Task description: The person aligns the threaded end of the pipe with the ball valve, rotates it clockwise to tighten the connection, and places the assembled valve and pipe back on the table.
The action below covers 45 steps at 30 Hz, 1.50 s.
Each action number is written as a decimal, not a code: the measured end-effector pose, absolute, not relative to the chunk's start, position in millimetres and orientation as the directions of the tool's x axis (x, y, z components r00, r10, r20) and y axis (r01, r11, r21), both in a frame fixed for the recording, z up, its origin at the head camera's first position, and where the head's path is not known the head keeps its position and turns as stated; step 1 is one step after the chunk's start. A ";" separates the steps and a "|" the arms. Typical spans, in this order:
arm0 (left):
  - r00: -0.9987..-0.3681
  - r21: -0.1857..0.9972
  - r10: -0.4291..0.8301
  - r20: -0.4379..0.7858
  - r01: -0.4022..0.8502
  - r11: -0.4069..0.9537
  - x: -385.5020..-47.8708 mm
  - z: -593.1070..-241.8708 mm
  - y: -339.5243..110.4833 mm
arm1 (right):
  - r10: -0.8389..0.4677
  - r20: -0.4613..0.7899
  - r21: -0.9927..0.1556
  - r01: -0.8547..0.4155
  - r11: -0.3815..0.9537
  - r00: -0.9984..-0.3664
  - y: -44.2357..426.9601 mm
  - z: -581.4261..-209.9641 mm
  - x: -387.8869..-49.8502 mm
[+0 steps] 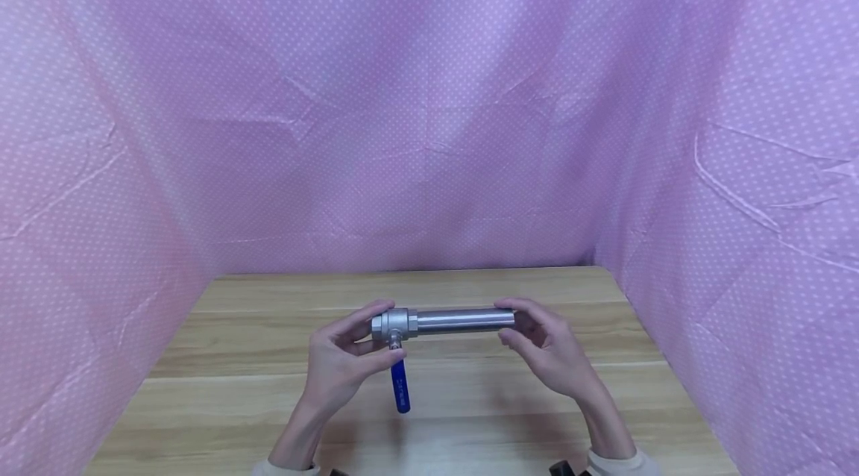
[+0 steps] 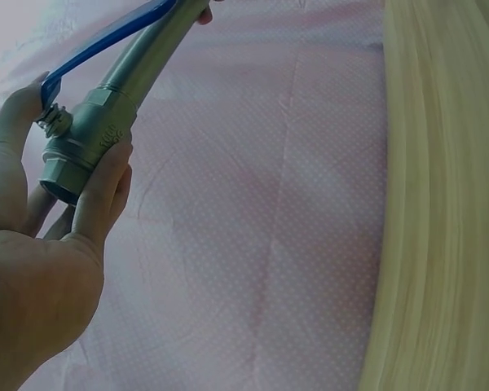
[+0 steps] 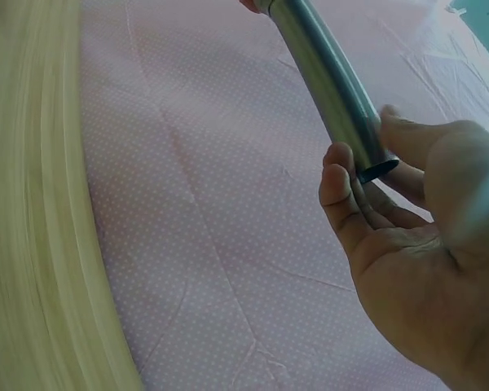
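Note:
A silver ball valve (image 1: 397, 322) with a blue lever handle (image 1: 400, 386) is joined end to end with a shiny metal pipe (image 1: 463, 321), held level above the table in the head view. My left hand (image 1: 338, 360) grips the valve body, its thumb against the base of the handle. The valve's hexagonal open end (image 2: 63, 177) faces the left palm in the left wrist view. At the pipe's far end, my right hand (image 1: 553, 353) curls fingers and thumb round it. The right wrist view shows the pipe's open rim (image 3: 379, 169) between those fingers.
Beneath the hands lies a wood-grain table (image 1: 268, 386). Pink dotted cloth (image 1: 429, 125) hangs behind the table and along both sides. Dark objects (image 1: 562, 468) show at the bottom edge near the sleeves.

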<state>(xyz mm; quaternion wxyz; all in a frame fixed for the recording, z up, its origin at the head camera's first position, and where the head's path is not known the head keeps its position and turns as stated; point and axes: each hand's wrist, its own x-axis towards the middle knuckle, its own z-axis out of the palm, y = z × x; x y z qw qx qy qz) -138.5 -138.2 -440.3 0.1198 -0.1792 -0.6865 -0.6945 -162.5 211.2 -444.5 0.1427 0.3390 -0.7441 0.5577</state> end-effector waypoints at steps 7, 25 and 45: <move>-0.948 0.952 0.096 0.304 0.306 0.001 -145.9 -446.7 -142.4 | -0.375 0.530 -0.751 -0.627 0.209 -0.760 212.2 -455.5 -168.5; -0.982 0.995 0.184 0.037 0.052 0.082 -166.2 -481.1 -153.8 | -0.413 0.368 -0.765 -0.524 0.375 -0.833 209.7 -488.6 -187.5; -0.953 0.979 0.295 -0.063 -0.002 0.202 -181.5 -525.2 -155.0 | -0.501 0.097 -0.691 -0.420 0.588 -0.860 217.8 -520.6 -198.2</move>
